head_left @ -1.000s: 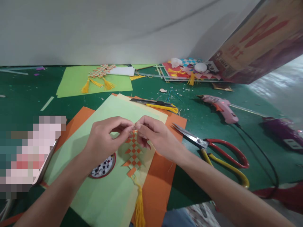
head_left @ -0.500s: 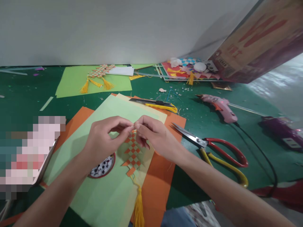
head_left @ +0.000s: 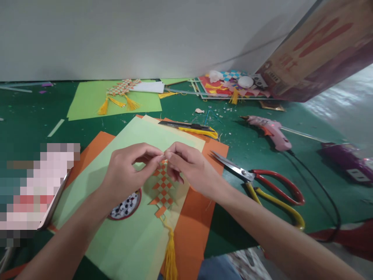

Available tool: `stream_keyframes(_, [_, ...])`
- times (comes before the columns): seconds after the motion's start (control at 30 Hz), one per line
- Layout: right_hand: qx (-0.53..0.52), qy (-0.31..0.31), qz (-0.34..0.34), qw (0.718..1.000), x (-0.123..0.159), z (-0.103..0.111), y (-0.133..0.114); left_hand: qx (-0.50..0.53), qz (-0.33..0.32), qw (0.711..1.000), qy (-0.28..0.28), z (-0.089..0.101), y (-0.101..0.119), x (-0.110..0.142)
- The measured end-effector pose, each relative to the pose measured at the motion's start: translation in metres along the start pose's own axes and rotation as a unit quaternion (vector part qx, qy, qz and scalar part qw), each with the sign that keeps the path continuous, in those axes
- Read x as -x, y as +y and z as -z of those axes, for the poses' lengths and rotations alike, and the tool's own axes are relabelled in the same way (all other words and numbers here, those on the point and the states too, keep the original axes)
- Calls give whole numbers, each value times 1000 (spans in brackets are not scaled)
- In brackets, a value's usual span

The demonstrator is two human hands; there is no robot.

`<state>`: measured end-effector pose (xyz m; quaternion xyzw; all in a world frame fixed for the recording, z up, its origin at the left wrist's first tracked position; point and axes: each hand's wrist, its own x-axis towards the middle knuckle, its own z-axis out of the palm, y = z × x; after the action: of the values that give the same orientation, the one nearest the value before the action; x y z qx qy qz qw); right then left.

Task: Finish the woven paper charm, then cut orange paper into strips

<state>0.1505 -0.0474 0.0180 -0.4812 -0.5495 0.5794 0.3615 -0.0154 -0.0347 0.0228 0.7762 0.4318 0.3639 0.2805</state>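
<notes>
An orange and green woven paper ornament (head_left: 163, 188) with a yellow tassel (head_left: 170, 256) lies on a light green paper sheet (head_left: 131, 237). My left hand (head_left: 128, 171) and my right hand (head_left: 189, 167) meet at the ornament's top end, each with fingers pinched closed on it. A round lid of googly eyes (head_left: 126, 206) sits just under my left wrist. Orange paper (head_left: 192, 229) lies beneath the green sheet.
Red and yellow scissors (head_left: 262, 184) lie open at the right. A pink glue gun (head_left: 269, 132) with a black cord rests beyond them. A utility knife (head_left: 189, 127) lies behind the sheets. A finished woven ornament (head_left: 121, 91) sits on green paper far left. A cardboard box (head_left: 320, 54) stands back right.
</notes>
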Motion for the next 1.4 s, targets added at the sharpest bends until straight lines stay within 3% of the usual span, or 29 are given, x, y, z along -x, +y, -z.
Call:
stream_keyframes(1.1, [8,4,0,1000,2,-2,-2,10,9,1000,1,-2,2,-1])
stream_keyframes(1.27, [21,8,10,1000,1,-1,-1,-9,-12,1000,8,-3,-1,-1])
stream_keyframes(1.4, [74,53,58,994,1,-1,1,-74,-57,995,46,-3,-1,1])
